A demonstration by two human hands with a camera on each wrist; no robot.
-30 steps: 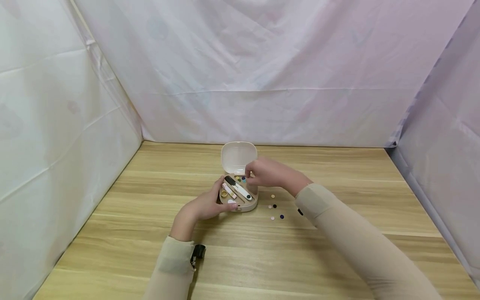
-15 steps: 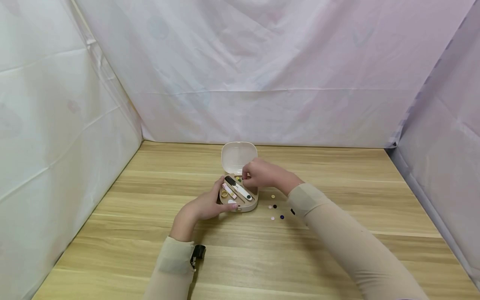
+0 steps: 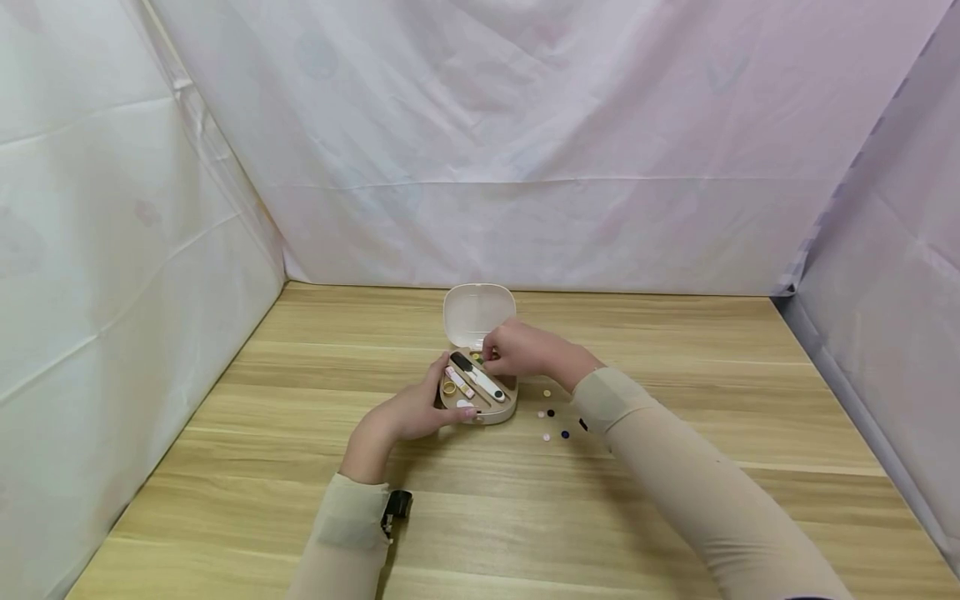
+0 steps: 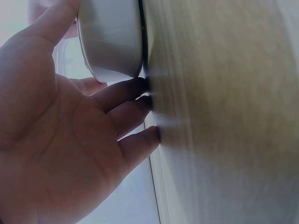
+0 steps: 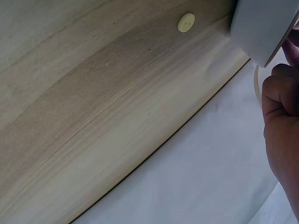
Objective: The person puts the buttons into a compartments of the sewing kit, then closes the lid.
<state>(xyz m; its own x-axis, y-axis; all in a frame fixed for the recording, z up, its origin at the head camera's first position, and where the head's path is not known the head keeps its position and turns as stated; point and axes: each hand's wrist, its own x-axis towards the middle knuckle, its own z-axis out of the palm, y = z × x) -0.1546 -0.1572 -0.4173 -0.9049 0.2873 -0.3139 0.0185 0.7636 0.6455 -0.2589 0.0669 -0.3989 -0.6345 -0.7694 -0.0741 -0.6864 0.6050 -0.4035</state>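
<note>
A small cream sewing box point(image 3: 498, 416) stands on the table with its lid point(image 3: 480, 314) raised. My left hand point(image 3: 408, 410) holds it, thumb at the front and fingers along the left side; the left wrist view shows the palm point(image 4: 65, 135) beside the box wall point(image 4: 112, 37). In the tray lie a white tool with a black end point(image 3: 489, 385), a pink-and-white strip point(image 3: 459, 382) and a gold ring point(image 3: 448, 387). My right hand point(image 3: 521, 348) dips curled fingers into the back right compartment, beside a green button point(image 3: 477, 360). Anything between its fingertips is hidden.
Several loose buttons lie on the wooden table right of the box, including a yellow one point(image 3: 547, 393), a black one point(image 3: 551, 413) and a dark blue one point(image 3: 566, 435). The yellow button point(image 5: 186, 22) also shows in the right wrist view. White cloth point(image 3: 480, 208) hangs behind and at both sides.
My right hand has shifted slightly left and now covers the blue buttons in the compartment that showed a second ago. The left hand and box have hardly moved.
</note>
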